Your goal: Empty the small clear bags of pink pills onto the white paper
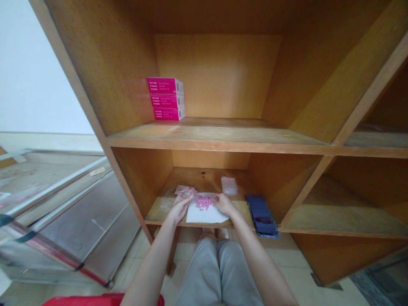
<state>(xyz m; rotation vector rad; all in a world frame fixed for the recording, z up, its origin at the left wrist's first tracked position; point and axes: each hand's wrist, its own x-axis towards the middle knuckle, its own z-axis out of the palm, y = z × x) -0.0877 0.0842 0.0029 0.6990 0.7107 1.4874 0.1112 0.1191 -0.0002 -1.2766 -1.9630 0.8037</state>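
A pile of small pink pieces, looking like pills or beads (203, 203), lies on a white sheet of paper (207, 216) on the lower shelf. At the left edge of the paper my left hand (181, 207) is closed on a small clear plastic bag (185, 191), which has a pinkish tint. On the pile's right side my right hand (224, 204) reaches over the paper with its fingertips pinched together beside the pink pieces. Whatever is between those fingertips is too small to make out. Behind my right hand sits a stack of clear plastic bags (229, 186).
A dark blue phone-like object (262, 216), partly pixelated, lies at the shelf's right, its end past the front edge. Three stacked pink boxes (166, 99) stand on the upper shelf (223, 135). A metal-framed cart (92, 216) is at left, something red (95, 300) below.
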